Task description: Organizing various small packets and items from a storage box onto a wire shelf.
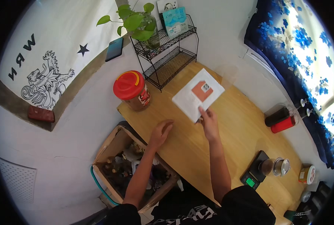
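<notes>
My right hand (210, 123) grips the lower edge of a flat white packet (188, 94), thumb on top, holding it over the wooden table. The packet bears an orange-red patch and a small printed code. To its left, my left hand (160, 133) rests at the table's edge, its fingers slightly curled and nothing visible in them. Beyond that hand a clear plastic jar with a red lid (129, 85) stands at the table's left corner. A black wire rack (167, 66) is behind the packet.
An open cardboard box (103, 173) of bottles and other items sits below the table's left edge. At the right are a digital scale (255, 171) with a glass and metal coffee dripper (280, 166), a tub (306, 173), and black and red cylinders (283, 128). A leafy plant (134, 22) tops the rack.
</notes>
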`<state>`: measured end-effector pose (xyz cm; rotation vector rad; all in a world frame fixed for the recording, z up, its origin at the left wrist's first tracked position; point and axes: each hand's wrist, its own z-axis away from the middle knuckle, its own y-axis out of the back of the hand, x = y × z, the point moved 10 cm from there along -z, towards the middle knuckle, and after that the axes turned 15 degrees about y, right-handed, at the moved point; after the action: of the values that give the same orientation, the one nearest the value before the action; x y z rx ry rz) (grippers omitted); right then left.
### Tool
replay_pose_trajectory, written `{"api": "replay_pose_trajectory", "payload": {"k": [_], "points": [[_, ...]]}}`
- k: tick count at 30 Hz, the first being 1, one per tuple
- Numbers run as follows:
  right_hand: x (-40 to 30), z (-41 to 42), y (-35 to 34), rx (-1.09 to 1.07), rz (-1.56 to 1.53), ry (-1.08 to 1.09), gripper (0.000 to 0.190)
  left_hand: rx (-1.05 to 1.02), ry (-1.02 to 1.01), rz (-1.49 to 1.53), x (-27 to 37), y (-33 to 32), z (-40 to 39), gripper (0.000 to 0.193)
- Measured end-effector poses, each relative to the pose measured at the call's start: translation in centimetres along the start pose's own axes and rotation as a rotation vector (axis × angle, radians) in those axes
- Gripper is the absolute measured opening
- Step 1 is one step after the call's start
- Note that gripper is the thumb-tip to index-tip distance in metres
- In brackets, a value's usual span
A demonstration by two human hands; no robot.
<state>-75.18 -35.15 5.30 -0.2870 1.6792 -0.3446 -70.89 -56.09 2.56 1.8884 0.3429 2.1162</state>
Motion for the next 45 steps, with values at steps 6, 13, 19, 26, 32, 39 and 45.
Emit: {"api": "replay_pose_trajectory", "payload": {"k": [6,13,19,26,32,39,45], "points": [[1.0,-11.6,-1.4,-0.043,0.082,-0.061,0.025,0.143,-0.271,-0.452,2.3,-2.3,-2.3,0.028],[4.0,-22.0,-5.5,-0.169,0.089,-0.069,0.022,0.120,-0.218,-0.424,1.6,-1.9,-3.0,0.026],[5.2,-29.2,-5.0,-0.099,0.327,0.058,0.017,0.119,-0.193,-0.407,1.5,-1.7,-3.2,0.023],[3.9,-34.7,-4.9,-0.100,0.871,0.366,0.028,0.109,-0.202,-0.374,1.5,-1.5,-3.4,0.020],[3.7,-36.6,-3.4,0.006,1.016,0.452,0.021,0.127,-0.206,-0.339,1.4,-1.4,-3.4,0.018],[3.1,-36.1,-3.0,0.028,1.309,0.404,0.023,0.119,-0.197,-0.351,1.2,-1.4,-3.3,0.018],[2.6,-35.4,-3.2,0.015,1.436,0.288,0.037,0.129,-0.200,-0.341,1.2,-1.5,-3.3,0.018]]}}
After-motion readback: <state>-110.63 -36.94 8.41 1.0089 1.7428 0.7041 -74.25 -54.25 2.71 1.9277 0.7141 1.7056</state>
